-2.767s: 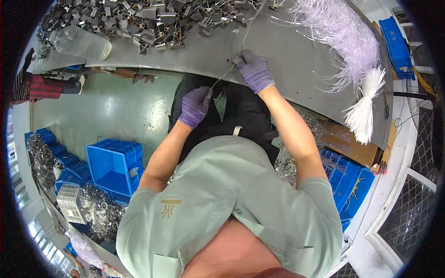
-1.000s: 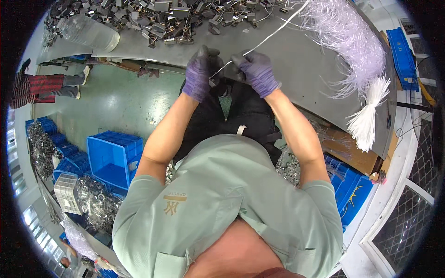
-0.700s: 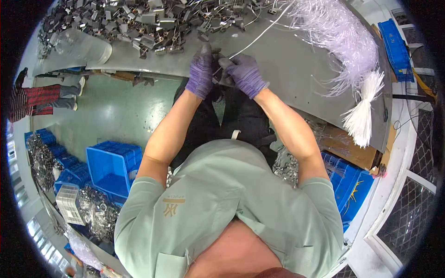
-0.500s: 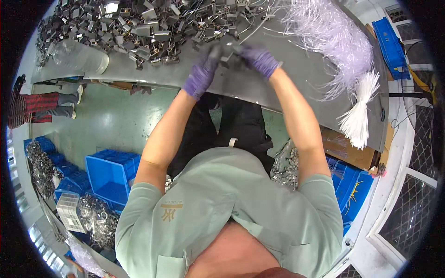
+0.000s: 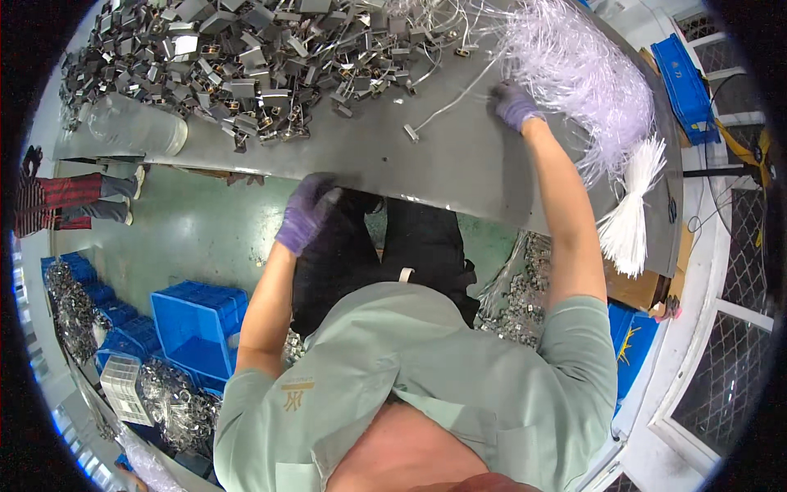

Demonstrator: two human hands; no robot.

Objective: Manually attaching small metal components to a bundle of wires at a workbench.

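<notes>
My left hand (image 5: pixel 308 211), in a purple glove with dark fingers, hangs at the table's front edge with thumb and fingers apart and nothing visible in it. My right hand (image 5: pixel 515 107), gloved the same way, is over the table beside a bundle of thin clear-violet strands (image 5: pixel 602 90). Its fingers are dark and blurred, so I cannot make out their grip. Between the hands, a small pale metal piece (image 5: pixel 411 133) lies on the tabletop (image 5: pixel 459 176), with a thin white cord (image 5: pixel 459 97) running from it up and to the right.
A big pile of small dark-grey metal parts (image 5: pixel 246 70) covers the far left of the table, near a clear plastic jar (image 5: pixel 135 123). White tied strand ends (image 5: pixel 633 209) hang at the right edge. Blue crates (image 5: pixel 197 328) stand on the floor; another person's legs (image 5: pixel 119 197) show at left.
My hands, together over a small piece before, have parted: the left drew back left to the table edge, the right moved right and away toward the strands. A corded metal piece now lies between them.
</notes>
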